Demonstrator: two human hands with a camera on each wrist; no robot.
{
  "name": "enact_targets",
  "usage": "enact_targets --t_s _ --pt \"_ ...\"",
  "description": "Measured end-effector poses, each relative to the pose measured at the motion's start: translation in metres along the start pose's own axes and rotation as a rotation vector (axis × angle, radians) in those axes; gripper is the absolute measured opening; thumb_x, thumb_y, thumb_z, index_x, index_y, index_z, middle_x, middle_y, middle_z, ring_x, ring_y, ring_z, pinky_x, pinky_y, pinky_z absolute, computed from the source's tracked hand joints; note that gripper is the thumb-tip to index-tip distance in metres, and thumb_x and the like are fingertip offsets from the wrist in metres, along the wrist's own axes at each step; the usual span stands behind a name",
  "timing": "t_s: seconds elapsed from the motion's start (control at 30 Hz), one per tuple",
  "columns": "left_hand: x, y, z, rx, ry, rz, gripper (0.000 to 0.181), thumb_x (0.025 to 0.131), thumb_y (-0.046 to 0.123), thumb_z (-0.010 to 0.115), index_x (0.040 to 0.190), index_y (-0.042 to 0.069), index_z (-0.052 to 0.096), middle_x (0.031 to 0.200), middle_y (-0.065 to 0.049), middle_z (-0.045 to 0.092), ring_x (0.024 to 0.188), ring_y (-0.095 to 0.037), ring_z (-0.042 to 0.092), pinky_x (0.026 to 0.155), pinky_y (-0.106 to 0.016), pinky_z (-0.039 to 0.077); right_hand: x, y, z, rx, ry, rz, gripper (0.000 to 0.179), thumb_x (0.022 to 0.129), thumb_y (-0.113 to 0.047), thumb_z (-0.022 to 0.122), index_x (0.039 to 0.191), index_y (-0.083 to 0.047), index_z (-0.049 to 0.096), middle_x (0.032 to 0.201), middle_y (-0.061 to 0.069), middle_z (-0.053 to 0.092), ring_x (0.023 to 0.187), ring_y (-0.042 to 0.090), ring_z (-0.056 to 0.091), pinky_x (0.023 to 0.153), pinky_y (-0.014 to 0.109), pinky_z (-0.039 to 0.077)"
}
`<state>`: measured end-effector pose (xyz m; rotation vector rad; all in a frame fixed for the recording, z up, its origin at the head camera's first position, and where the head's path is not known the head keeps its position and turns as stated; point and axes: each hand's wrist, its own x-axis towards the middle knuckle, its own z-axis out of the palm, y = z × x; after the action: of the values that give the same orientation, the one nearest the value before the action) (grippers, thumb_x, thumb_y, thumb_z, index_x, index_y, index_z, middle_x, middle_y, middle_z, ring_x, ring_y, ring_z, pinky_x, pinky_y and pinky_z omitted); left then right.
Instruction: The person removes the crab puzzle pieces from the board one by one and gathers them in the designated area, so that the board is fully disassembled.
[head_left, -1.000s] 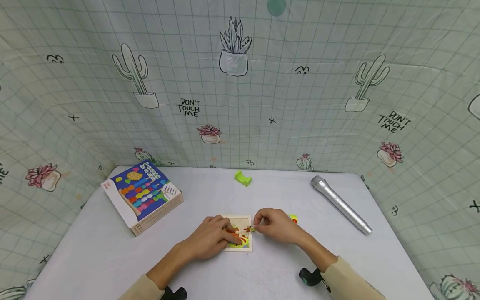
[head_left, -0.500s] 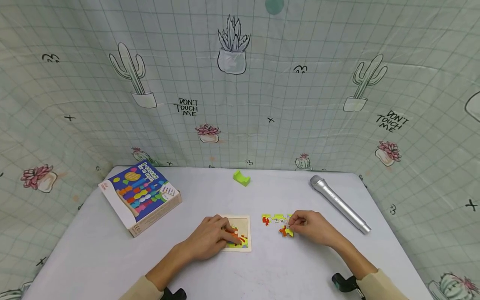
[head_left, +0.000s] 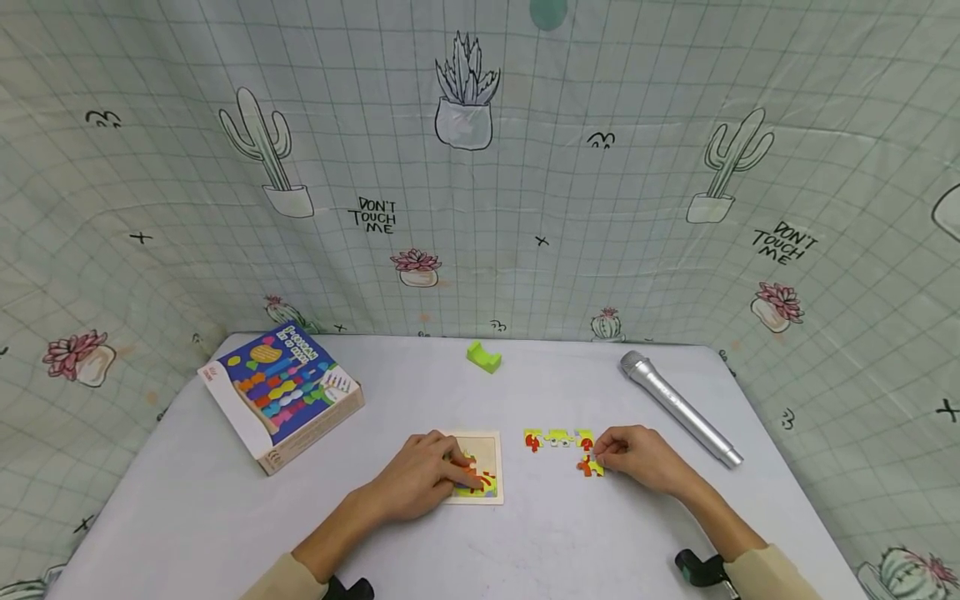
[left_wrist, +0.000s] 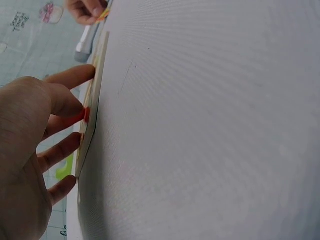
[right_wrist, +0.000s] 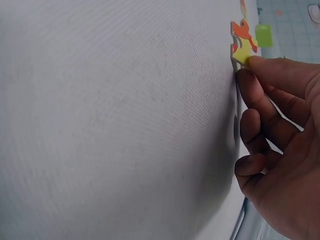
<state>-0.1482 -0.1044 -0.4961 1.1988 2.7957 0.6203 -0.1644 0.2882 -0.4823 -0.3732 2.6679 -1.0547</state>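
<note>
My left hand (head_left: 430, 477) lies over the left part of a square wooden puzzle tray (head_left: 501, 467), fingertips pressing on its face. Yellow, red and green puzzle pieces (head_left: 487, 483) fill the tray's lower part; bare wood shows in its upper right, and the hand hides the left side. Right of the tray, my right hand (head_left: 637, 454) pinches a yellow and orange jigsaw piece (right_wrist: 243, 42) by its corner between thumb and index finger, close over the table. The left wrist view shows the tray (left_wrist: 100, 75) edge-on under spread fingers (left_wrist: 67, 150).
Loose jigsaw pieces (head_left: 558, 437) lie in a row just beyond the right hand. A silver microphone (head_left: 678, 408) lies farther right. At the back sits a green curved block (head_left: 483, 357). A blue game box (head_left: 288, 383) stands at the left.
My right hand has drawn back from the tray to the right with the pinched piece, bringing the row of loose pieces into sight. The left hand has stayed on the tray.
</note>
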Motion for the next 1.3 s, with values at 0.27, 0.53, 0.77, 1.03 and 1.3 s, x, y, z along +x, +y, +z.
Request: enact_targets --t_s 0.27,0.53,0.77,1.03,1.3 --pt "0.0003 0.0002 -0.0006 -0.001 -0.012 -0.002 0.038 0.096 0.015 0.062 0.114 0.046 0.074 0.108 0.015 0.059 0.107 -0.010 0.050 0.099 -0.049 0.039 0.0040 -0.0014 0.0035 -0.037 0.019 0.012 0.005 0.090 -0.019 0.074 0.090 -0.015 0.072 0.082 -0.005 0.065 0.077 0.014 0.055 0.068 0.025 0.046" --pt "0.0015 0.0020 -0.0004 -0.011 -0.006 0.011 0.039 0.095 0.012 0.062 0.114 0.044 0.076 0.109 0.013 0.060 0.107 -0.011 0.050 0.098 -0.050 0.039 0.0032 -0.0019 0.0038 -0.080 0.018 0.013 0.004 0.091 -0.019 0.073 0.089 -0.016 0.071 0.078 -0.005 0.060 0.074 0.013 0.052 0.065 0.025 0.043" --pt "0.0009 0.0032 -0.0003 -0.020 0.010 0.005 0.039 0.094 0.011 0.063 0.113 0.042 0.077 0.110 0.011 0.062 0.108 -0.012 0.051 0.097 -0.051 0.040 0.0042 -0.0015 0.0030 -0.087 0.014 -0.025 0.005 0.092 -0.019 0.073 0.089 -0.014 0.071 0.078 -0.006 0.061 0.072 0.010 0.053 0.064 0.024 0.044" --pt "0.0001 0.0032 -0.0016 -0.017 0.009 -0.001 0.038 0.095 0.012 0.062 0.113 0.043 0.076 0.107 0.013 0.060 0.106 -0.011 0.051 0.098 -0.051 0.040 0.0063 -0.0037 0.0023 -0.103 0.015 -0.020 0.007 0.092 -0.019 0.072 0.088 -0.013 0.071 0.078 -0.007 0.062 0.072 0.009 0.053 0.064 0.024 0.044" --pt "-0.0002 0.0017 -0.0006 -0.014 0.013 0.003 0.037 0.096 0.013 0.062 0.112 0.043 0.076 0.105 0.014 0.059 0.105 -0.011 0.051 0.097 -0.051 0.040 0.0061 -0.0049 0.0038 -0.104 0.026 -0.025 0.004 0.090 -0.016 0.073 0.088 -0.015 0.071 0.077 -0.007 0.062 0.070 0.008 0.053 0.063 0.024 0.044"
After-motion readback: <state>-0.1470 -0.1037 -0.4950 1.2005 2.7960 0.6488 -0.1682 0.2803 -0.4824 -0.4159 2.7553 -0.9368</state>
